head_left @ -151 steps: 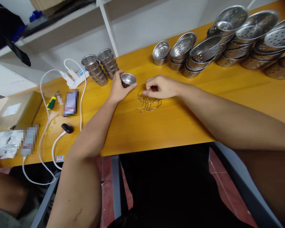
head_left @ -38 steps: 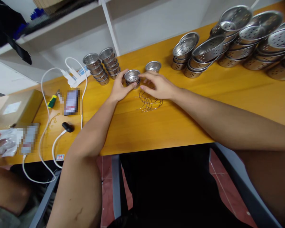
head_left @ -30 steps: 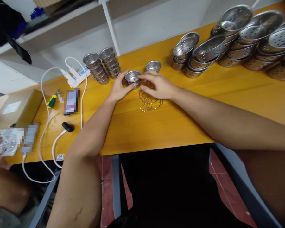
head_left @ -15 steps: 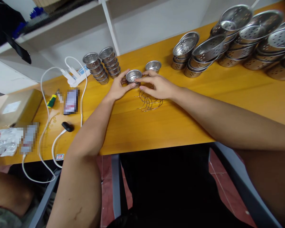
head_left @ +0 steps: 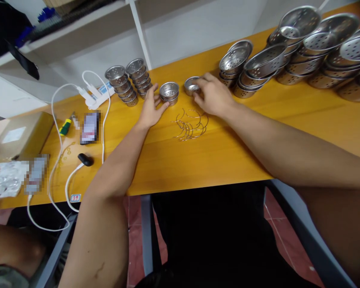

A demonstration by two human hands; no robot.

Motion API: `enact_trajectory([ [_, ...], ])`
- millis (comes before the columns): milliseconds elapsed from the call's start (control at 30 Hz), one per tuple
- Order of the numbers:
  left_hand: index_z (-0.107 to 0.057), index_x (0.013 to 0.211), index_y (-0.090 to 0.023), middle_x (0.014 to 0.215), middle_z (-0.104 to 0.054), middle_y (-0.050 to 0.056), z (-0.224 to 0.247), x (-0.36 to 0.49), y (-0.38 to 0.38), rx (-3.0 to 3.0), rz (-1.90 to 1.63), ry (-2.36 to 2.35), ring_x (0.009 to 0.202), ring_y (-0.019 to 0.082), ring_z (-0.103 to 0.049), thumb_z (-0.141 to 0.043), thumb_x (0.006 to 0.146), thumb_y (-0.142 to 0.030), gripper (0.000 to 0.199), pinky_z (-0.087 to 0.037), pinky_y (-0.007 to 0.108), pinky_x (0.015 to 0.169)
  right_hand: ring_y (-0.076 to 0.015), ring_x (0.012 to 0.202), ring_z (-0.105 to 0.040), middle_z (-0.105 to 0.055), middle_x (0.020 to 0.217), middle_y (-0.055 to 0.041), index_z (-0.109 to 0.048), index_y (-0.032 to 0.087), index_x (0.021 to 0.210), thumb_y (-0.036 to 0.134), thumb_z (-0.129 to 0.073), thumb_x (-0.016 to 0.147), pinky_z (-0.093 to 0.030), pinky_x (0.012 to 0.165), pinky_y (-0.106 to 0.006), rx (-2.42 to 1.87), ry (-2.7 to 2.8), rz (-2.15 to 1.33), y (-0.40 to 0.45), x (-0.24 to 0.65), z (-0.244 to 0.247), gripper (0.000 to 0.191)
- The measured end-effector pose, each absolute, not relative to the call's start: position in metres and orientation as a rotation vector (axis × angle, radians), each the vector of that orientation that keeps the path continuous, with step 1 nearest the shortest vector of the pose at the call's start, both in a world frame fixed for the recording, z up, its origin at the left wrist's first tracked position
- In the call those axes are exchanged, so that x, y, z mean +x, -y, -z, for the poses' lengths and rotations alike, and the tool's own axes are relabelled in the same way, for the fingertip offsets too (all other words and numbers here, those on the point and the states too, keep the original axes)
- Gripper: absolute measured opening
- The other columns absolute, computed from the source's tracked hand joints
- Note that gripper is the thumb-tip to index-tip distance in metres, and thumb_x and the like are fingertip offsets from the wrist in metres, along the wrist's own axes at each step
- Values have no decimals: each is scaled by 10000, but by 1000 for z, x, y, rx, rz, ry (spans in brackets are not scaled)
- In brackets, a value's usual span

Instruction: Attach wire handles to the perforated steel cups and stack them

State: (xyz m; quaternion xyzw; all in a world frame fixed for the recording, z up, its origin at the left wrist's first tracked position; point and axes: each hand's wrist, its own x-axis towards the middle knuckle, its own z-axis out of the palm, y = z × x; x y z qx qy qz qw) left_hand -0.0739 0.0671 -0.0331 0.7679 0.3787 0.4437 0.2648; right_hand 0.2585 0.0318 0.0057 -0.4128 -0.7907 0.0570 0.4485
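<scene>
Since the previous frame, the right hand (head_left: 216, 96) has gone from the nested pair up and right to a single round silver cup of perforated metal (head_left: 191, 85), upright at the upper centre of the frame. Its fingers (head_left: 201, 83) bend narrowly round that cup's right side, though whether they pinch it cannot be told. The left hand (head_left: 150, 110) has eased off, thumb and fingers spread wide to the left of two nested silver perforated metal cups (head_left: 169, 94); contact between thumb and lower wall is unclear.

The cups look thin-walled, so probably light, stiff and rather slick, easier to dent or tip than to break. The surest hold would be thumb and fingers on opposite walls just below the rim; on the pair, steadying the lower wall matters, since the upper cup could lift or rock. The thin curved copper-toned wires (head_left: 190, 127) on the orange-brown wooden counter (head_left: 204, 168) look springy and apt to tangle; a free end suits best.

The right hand hides part of the single cup's rim and wall. The tall stacks of silver perforated metal cups (head_left: 309, 66) run off the right edge. Pixelation covers a phone-like rectangular device (head_left: 89, 128) at left, and a co-worker's bare leg (head_left: 15, 248) is cut off at lower left.
</scene>
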Motion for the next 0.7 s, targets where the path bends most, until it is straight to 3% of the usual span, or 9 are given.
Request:
enact_trajectory([
  [100, -428, 1750, -379, 1925, -377, 212, 24, -73, -61, 2058, -1235, -1073, 1707, 452, -590, -832, 758, -1119, 1302, -571, 681, 1420, -415, 1116, -722, -752, 1117, -156, -773, 311, 999, 847, -664, 1117, -653, 1082, -706, -1068, 1980, -156, -43, 268, -1, 560],
  [167, -445, 1747, -364, 1894, -421, 209, 12, -72, -55, 2126, -1243, -1088, 1762, 478, -527, -846, 768, -1102, 1290, -525, 702, 1450, -398, 1105, -703, -745, 1095, -148, -740, 314, 971, 885, -642, 1117, -643, 1075, -677, -1042, 1952, -197, -40, 269, -7, 598],
  [300, -372, 1821, -371, 1920, -428, 180, -15, -64, -39, 2341, -1244, -1048, 1851, 482, -420, -864, 831, -1033, 1289, -340, 703, 1566, -394, 1244, -664, -792, 1228, -150, -763, 336, 1201, 830, -559, 1191, -577, 1197, -663, -905, 1936, -229, -9, 258, -40, 534],
  [400, -290, 1861, -385, 1978, -386, 134, -31, -52, -24, 2455, -1200, -994, 1901, 473, -340, -884, 877, -960, 1286, -260, 694, 1609, -412, 1278, -708, -802, 1317, -148, -773, 342, 1282, 680, -478, 1254, -605, 1157, -670, -837, 2102, -97, 24, 240, -65, 450],
  [533, -303, 1846, -322, 1883, -551, 121, -39, -41, -8, 2589, -1072, -896, 1793, 447, -521, -758, 1029, -841, 1069, -418, 685, 1555, -437, 1325, -756, -806, 1359, -159, -798, 295, 1303, 547, -468, 1260, -620, 1184, -673, -731, 2275, -76, 53, 213, -70, 417],
  [600, -362, 1807, -354, 1825, -609, 89, -39, -40, -5, 2574, -1065, -908, 1733, 422, -584, -726, 1050, -809, 955, -481, 667, 1520, -452, 1383, -745, -786, 1472, -158, -793, 303, 1423, 545, -528, 1239, -616, 1215, -678, -744, 2250, -137, 58, 205, -64, 403],
  [700, -375, 1767, -375, 1770, -628, 99, -36, -42, -10, 2605, -1121, -875, 1698, 397, -606, -735, 1055, -735, 875, -507, 648, 1497, -499, 1454, -711, -709, 1663, -185, -691, 288, 1672, 594, -645, 1184, -603, 1248, -715, -808, 2192, -220, 57, 202, -57, 578],
])
